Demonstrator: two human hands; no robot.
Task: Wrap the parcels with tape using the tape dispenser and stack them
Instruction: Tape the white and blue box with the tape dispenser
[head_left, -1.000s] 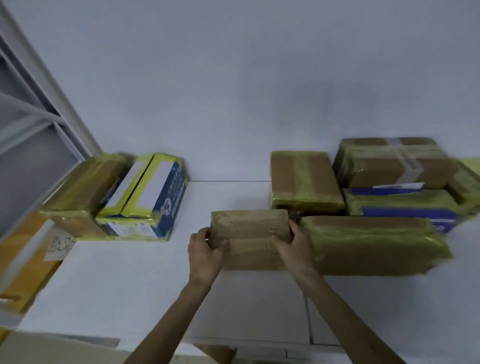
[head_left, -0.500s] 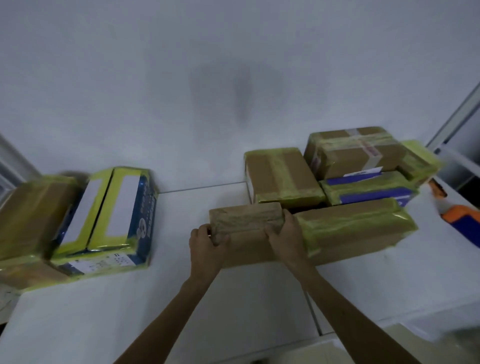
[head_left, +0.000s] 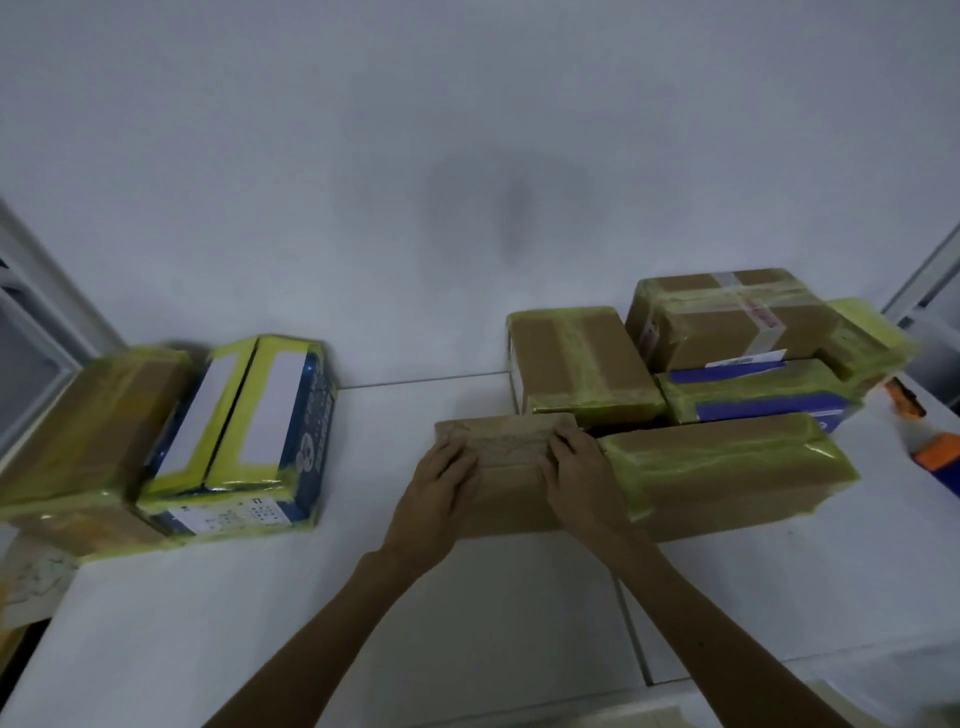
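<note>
Both hands have slid inward from the ends of the parcel since half a second ago, and the parcel itself has barely shifted. Two bare forearms reach up from the bottom edge over a white table (head_left: 467, 623). The left hand (head_left: 439, 488) and right hand (head_left: 582, 475) hold a plain brown cardboard parcel (head_left: 506, 447) that rests on the table at centre. Their fingers (head_left: 460, 449) bend over its top front edge and the palms lie against its front face.

Touching the parcel's right end is a long brown parcel wrapped in yellow-green tape (head_left: 727, 467). Near the right edge of the table lies an orange and blue tape dispenser (head_left: 937, 457), blurred. Well apart on the left sit a blue and white carton banded in yellow tape (head_left: 260, 431) and, beside it, a brown taped box (head_left: 88, 431).

Just behind the held parcel stands a brown box with yellow-green tape bands (head_left: 582, 358). To its right, a brown box crossed with clear tape (head_left: 727, 322) is stacked on a blue taped parcel (head_left: 753, 395). A plain white wall (head_left: 467, 156) rises behind.
</note>
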